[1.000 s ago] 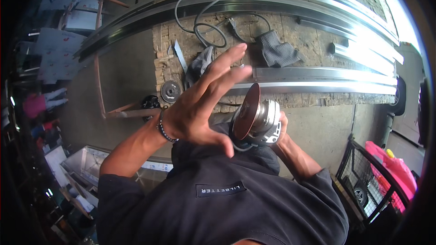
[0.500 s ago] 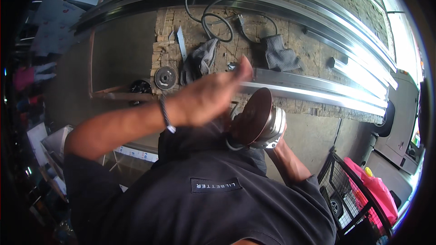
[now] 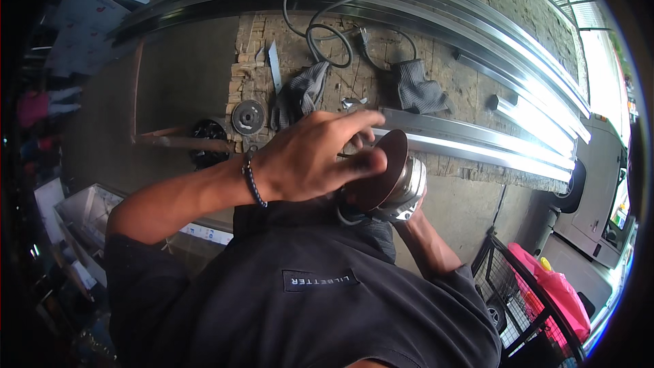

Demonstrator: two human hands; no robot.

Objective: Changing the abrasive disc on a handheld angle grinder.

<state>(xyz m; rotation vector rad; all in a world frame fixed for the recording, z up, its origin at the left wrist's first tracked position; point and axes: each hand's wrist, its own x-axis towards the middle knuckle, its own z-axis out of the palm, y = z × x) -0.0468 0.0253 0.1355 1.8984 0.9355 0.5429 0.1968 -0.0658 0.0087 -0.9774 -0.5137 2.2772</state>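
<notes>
An angle grinder (image 3: 411,187) is held up in front of my body, its metal head and brown disc (image 3: 381,177) turned toward my left side. My right hand (image 3: 420,204) grips the grinder from behind, so most of its fingers are hidden. My left hand (image 3: 310,153) is open beside the disc, with its forefinger and thumb apart. The thumb tip overlaps the disc's edge; whether it touches cannot be made out. A braided bracelet (image 3: 252,180) circles the left wrist. On the bench, past my left hand, are two grey knit gloves (image 3: 417,87) (image 3: 300,95).
The worn wooden bench (image 3: 340,88) bears long metal profiles (image 3: 470,133), a looped cable with a plug (image 3: 363,35), a round disc (image 3: 248,117) and a thin metal strip (image 3: 274,65). At right stand a black mesh cart (image 3: 518,293) with a pink bag (image 3: 555,286) and a parked vehicle (image 3: 593,197).
My left hand has come down from above the disc to beside it, its fingers now spread and its thumb at the disc's edge. The grinder stays almost in place in my right hand.
</notes>
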